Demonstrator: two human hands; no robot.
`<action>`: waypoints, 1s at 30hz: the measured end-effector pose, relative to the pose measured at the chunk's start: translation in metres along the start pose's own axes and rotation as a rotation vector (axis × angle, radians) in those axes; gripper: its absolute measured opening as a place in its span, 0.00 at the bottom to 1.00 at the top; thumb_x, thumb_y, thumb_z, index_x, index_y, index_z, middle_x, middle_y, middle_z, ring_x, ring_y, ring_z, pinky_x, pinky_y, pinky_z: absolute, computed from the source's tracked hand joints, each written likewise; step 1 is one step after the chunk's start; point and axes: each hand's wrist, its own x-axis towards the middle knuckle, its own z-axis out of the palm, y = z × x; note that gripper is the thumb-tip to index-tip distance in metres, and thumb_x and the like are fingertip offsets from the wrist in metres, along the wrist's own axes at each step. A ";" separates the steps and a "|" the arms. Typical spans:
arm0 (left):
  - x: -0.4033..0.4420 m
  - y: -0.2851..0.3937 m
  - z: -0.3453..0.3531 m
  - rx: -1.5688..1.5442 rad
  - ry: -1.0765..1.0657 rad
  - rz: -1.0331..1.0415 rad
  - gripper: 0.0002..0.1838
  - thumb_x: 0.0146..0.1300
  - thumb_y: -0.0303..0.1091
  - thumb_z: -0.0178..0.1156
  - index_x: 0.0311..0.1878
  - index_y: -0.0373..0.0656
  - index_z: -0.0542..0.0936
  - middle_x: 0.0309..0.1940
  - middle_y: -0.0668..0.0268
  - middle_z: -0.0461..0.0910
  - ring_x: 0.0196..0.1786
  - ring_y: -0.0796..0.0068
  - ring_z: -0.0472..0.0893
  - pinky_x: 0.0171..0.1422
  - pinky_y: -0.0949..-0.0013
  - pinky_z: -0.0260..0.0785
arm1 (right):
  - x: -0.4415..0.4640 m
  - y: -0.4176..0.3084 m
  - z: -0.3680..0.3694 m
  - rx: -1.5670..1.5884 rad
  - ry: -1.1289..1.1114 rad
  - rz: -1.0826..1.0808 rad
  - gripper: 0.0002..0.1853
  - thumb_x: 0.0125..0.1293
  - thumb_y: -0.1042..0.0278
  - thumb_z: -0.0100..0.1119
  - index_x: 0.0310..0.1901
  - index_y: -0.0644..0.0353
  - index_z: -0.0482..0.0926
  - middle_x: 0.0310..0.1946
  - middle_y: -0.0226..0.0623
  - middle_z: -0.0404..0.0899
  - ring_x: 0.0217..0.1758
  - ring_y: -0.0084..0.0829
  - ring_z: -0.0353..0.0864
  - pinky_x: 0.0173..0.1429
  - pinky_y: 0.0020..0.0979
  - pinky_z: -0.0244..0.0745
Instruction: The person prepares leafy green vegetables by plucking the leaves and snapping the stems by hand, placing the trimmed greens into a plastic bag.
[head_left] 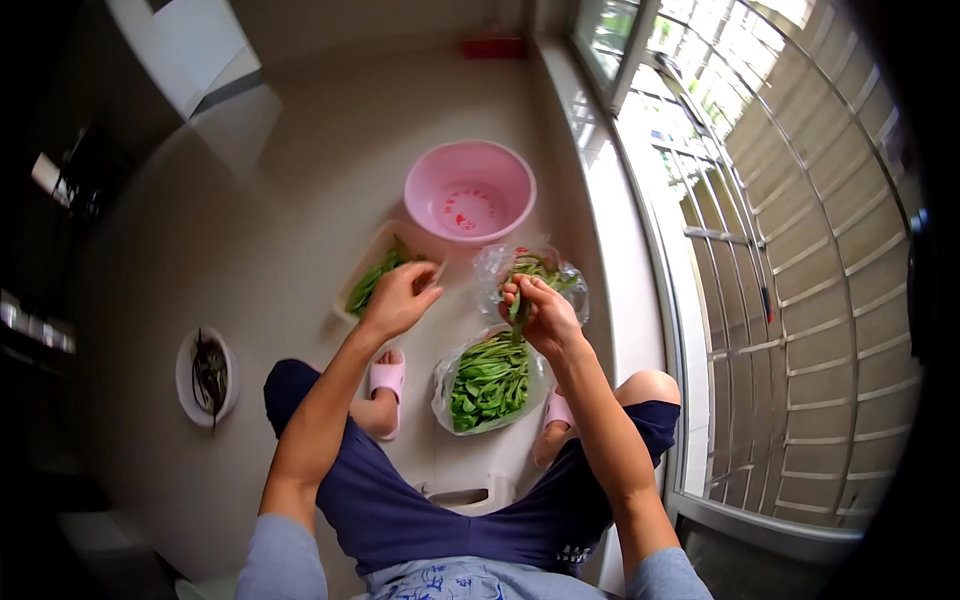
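Observation:
My right hand (548, 314) pinches a leafy green vegetable stem (519, 318), whose leaves hang below the fingers. Right under it, a clear plastic bag (440, 392) stands opened between my feet, full of leafy green vegetables (490, 380). Just beyond the hand lies a second clear bag (575, 290) with stalks and trimmings (540, 266). My left hand (402, 298) is slightly blurred, its fingers curled together beside a shallow pale tray (352, 285) that holds loose greens (370, 284). Whatever those fingers may hold is too small to make out.
Farther out on the tiled floor stands a pink basin (424, 200) with red print inside. To the left is a white bowl (230, 385) with dark, long items (209, 372). A window with metal bars (790, 300) runs along the right. Pink slippers (387, 378) are on my feet.

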 end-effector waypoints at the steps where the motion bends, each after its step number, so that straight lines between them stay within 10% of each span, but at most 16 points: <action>1: 0.001 0.003 -0.009 0.032 0.043 0.124 0.17 0.48 0.31 0.57 0.42 0.35 0.72 0.32 0.66 0.74 0.28 0.82 0.72 0.34 0.78 0.66 | 0.010 0.011 -0.003 -0.028 0.025 0.031 0.07 0.59 0.75 0.41 0.40 0.64 0.64 0.26 0.37 0.68 0.26 0.27 0.68 0.33 0.28 0.69; 8: 0.001 -0.013 -0.076 -0.101 0.345 0.010 0.15 0.48 0.29 0.57 0.41 0.36 0.72 0.32 0.65 0.75 0.29 0.79 0.75 0.34 0.76 0.68 | 0.104 0.122 -0.003 -0.343 0.294 0.230 0.06 0.54 0.79 0.42 0.34 0.64 0.67 0.21 0.32 0.64 0.21 0.25 0.65 0.27 0.25 0.66; 15: -0.008 -0.025 -0.098 -0.035 0.458 0.048 0.14 0.47 0.28 0.57 0.39 0.36 0.72 0.32 0.59 0.74 0.28 0.70 0.76 0.35 0.72 0.67 | 0.224 0.185 0.020 -0.524 -0.183 -0.087 0.19 0.57 0.56 0.46 0.38 0.68 0.71 0.28 0.32 0.70 0.32 0.22 0.68 0.36 0.24 0.63; 17: -0.006 -0.028 -0.101 0.039 0.540 0.090 0.14 0.47 0.29 0.57 0.38 0.36 0.73 0.32 0.59 0.74 0.28 0.69 0.76 0.35 0.71 0.67 | 0.217 0.169 0.031 -1.027 -0.280 -0.301 0.18 0.58 0.58 0.44 0.37 0.68 0.71 0.28 0.34 0.71 0.33 0.23 0.69 0.39 0.23 0.63; 25: -0.004 -0.019 -0.096 0.166 0.500 0.175 0.14 0.46 0.30 0.57 0.38 0.36 0.73 0.33 0.55 0.75 0.29 0.64 0.76 0.35 0.68 0.68 | 0.135 0.109 0.009 -0.778 -0.032 0.000 0.12 0.57 0.69 0.47 0.36 0.72 0.72 0.31 0.41 0.74 0.34 0.31 0.75 0.41 0.28 0.72; 30: -0.006 -0.015 -0.082 0.191 0.430 0.205 0.14 0.46 0.29 0.57 0.39 0.35 0.73 0.33 0.56 0.74 0.30 0.66 0.75 0.35 0.69 0.67 | 0.066 0.076 -0.087 -1.172 0.126 0.225 0.10 0.53 0.74 0.52 0.35 0.71 0.74 0.29 0.39 0.75 0.29 0.28 0.76 0.35 0.26 0.74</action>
